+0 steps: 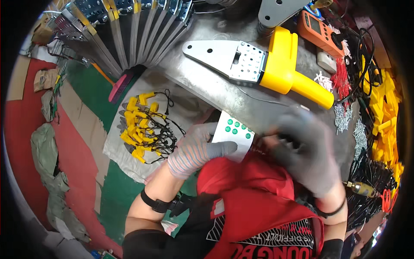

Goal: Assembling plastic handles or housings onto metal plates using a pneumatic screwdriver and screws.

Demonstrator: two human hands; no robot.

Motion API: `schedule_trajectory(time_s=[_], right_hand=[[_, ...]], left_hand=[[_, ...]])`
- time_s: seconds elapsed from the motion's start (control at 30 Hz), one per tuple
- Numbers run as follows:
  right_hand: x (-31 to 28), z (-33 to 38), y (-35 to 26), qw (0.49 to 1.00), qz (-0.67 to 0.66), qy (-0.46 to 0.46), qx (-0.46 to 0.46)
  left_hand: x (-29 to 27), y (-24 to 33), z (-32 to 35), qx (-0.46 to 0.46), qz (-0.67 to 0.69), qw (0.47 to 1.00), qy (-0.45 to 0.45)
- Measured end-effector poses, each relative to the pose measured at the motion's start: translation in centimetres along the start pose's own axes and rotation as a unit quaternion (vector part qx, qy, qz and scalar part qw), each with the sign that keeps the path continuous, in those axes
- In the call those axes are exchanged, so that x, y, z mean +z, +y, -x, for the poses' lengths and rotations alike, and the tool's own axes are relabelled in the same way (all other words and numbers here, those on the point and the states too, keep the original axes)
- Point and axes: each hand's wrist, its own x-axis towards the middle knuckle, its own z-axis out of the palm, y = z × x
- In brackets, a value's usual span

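Gloved in striped grey, my left hand pinches a white sheet of round green stickers, thumb on top, just off the near edge of the metal bench. To the right of the sheet, my right hand is smeared by motion; its fingers cannot be made out. Beyond both hands lies a yellow plastic pipe welding tool with a flat, pale metal heating plate, its handle pointing right.
Several yellow tools with black cords lie on a pale sheet at left. A fan of metal plates stands far left. An orange multimeter, red wires, screws and yellow housings crowd the right side.
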Motion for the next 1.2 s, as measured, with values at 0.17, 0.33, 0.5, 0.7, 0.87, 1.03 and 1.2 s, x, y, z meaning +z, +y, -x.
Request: schedule_trajectory(time_s=[0.17, 0.33, 0.5, 0.7, 0.87, 1.03, 1.2], right_hand=[[4.2, 0.3, 0.7, 0.995, 0.089, -0.037, 0.035], [4.9, 0.1, 0.4, 0.994, 0.107, 0.014, 0.019], [1.6, -0.2, 1.7, 0.997, -0.025, 0.072, -0.005], [-3.8, -6.2, 5.6, 0.962, 0.158, 0.211, 0.067], [-6.4, -6.7, 7.1, 0.993, 0.006, 0.085, 0.085], [-15.6, -6.5, 5.4, 0.909, 0.31, 0.274, -0.058], [-19.0, -9.2, 8.2, 0.866, 0.469, 0.1, 0.144]], left_hand=[[1.3, 1.6, -0.1, -0.018, -0.065, 0.997, -0.03], [1.9, 2.6, -0.1, -0.021, -0.093, 0.995, 0.004], [1.1, 4.1, 0.9, 0.063, -0.265, 0.961, 0.05], [2.0, 8.5, 0.2, 0.36, -0.527, 0.728, 0.251], [3.2, 9.8, -5.1, 0.438, -0.617, 0.629, 0.18], [7.7, 12.4, -6.2, 0.462, -0.588, 0.649, 0.14], [14.9, 9.8, -11.2, 0.379, -0.747, 0.546, -0.008]])
